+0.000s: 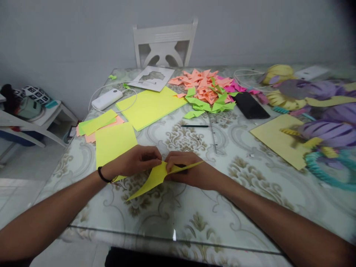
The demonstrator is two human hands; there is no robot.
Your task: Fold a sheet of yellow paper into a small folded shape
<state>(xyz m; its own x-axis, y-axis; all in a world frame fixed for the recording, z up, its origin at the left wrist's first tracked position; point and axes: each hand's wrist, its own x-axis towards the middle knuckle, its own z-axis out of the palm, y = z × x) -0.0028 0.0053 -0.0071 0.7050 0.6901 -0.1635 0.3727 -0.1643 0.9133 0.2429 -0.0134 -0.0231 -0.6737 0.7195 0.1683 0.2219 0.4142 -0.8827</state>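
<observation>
Smooth matt ppr point(157, 175), glossy tbl point(191, 205)

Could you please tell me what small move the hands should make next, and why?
Perhaps press the yellow paper piece flatter at its middle, because the left hand and right hand meet there while its two pointed ends splay apart.

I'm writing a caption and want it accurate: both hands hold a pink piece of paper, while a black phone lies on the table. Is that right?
Not quite: the head view shows that the held piece of paper is yellow, not pink. The left hand and right hand do both hold it, and the black phone lies on the table.
</observation>
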